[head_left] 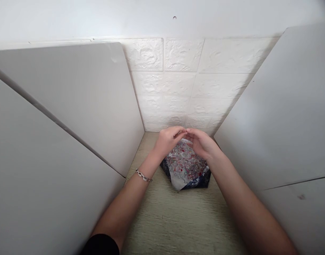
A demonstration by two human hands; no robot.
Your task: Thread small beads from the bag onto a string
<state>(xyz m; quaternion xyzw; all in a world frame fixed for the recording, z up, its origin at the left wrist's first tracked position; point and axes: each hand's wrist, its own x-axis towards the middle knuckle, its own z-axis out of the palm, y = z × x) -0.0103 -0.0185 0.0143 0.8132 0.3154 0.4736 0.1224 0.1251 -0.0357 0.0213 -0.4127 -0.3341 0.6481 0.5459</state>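
Observation:
My left hand (170, 141) and my right hand (203, 143) meet fingertip to fingertip above a heap of small beads (184, 162). Thumb and forefinger are pinched together on each hand; anything held between them is too small to make out. The beads are mostly clear and pale, with red and pink ones mixed in. They lie in a dark blue, silvery-lined wrapper or bag (200, 182), spread open, with a whitish corner (177, 180) at the front. Both hands hide the far edge of the bead heap.
A pale greenish tabletop (165, 216) with a wood-like grain lies beneath. White panels stand at the left (85, 92) and right (279, 117). Behind is a white brick-patterned wall (175, 85). A link bracelet (143, 176) circles my left wrist.

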